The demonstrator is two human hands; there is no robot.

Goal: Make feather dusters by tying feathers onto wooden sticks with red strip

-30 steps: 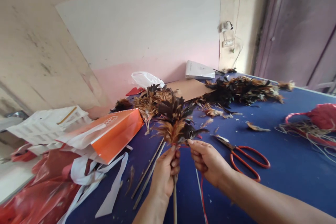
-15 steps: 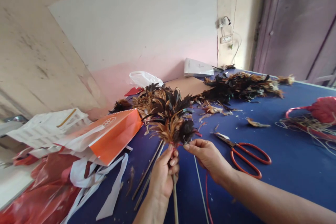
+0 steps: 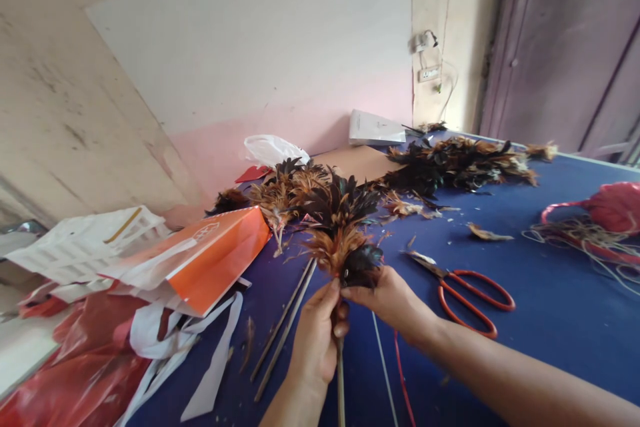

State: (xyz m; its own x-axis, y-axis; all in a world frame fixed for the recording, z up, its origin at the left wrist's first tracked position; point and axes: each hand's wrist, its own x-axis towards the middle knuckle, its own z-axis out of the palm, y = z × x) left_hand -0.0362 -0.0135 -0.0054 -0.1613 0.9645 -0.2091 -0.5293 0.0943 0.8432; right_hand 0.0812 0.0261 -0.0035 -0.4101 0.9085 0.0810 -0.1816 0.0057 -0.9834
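Note:
My left hand (image 3: 320, 323) is closed round the stick of a feather duster (image 3: 340, 213), just under its brown and black feathers. The bare stick (image 3: 341, 387) runs down toward me below the fist. At the base of the feathers, my right hand (image 3: 387, 293) pinches a small tuft of black feathers (image 3: 361, 265) against the stick; its fingertips meet my left thumb. A red string (image 3: 403, 373) hangs below my right hand. Scissors with red handles (image 3: 465, 300) lie to the right of my hands, blades apart.
Feather bundles (image 3: 460, 163) lie at the back of the blue table (image 3: 560, 320). Two thin sticks (image 3: 285, 327) rest left of my hands. An orange paper bag (image 3: 220, 267) and red plastic (image 3: 85, 353) crowd the left side. Pink twine (image 3: 615, 207) sits at the far right.
My right hand has moved left with the black tuft, bringing it against the stick. The feather head has turned and shifted slightly right in my left hand.

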